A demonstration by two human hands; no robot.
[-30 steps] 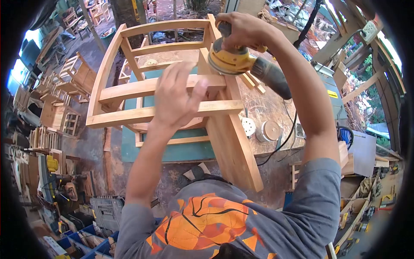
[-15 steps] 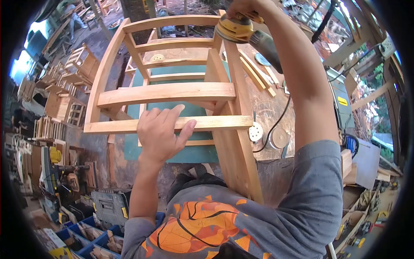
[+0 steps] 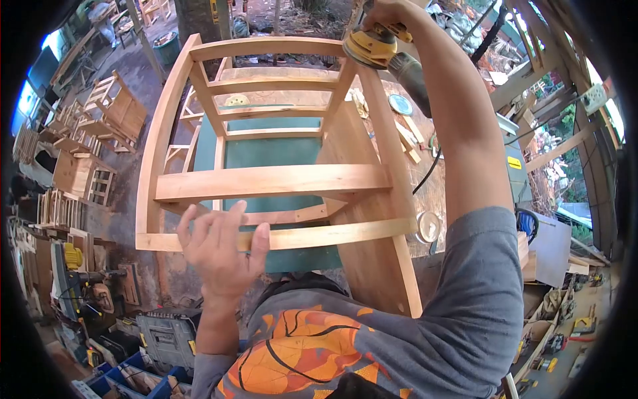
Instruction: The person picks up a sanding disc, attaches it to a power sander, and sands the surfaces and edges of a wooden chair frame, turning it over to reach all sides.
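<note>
A wooden chair frame (image 3: 279, 179) lies on its side over a workbench with a green mat (image 3: 266, 151). My right hand (image 3: 391, 14) grips a yellow sander (image 3: 371, 48), whose round pad is at the frame's far right corner. A dark hose or dust tube (image 3: 411, 78) extends from the sander beneath my forearm. My left hand (image 3: 222, 249) rests at the near rail, left of its middle, with its fingers spread and raised above the wood. The wide seat panel (image 3: 365, 219) hangs down on the frame's right side.
Small chairs (image 3: 119, 110) stand at the left. Blue bins (image 3: 133, 376) and a grey toolbox (image 3: 169, 339) sit at the lower left. On the bench's right are a blue-rimmed disc (image 3: 400, 104), a round container (image 3: 428, 227), wood strips and a black cord.
The chair frame appears lower and slightly turned, its near rail closer to my body. My left hand has shifted down and left, its fingers more spread. The sander sits slightly lower and further right.
</note>
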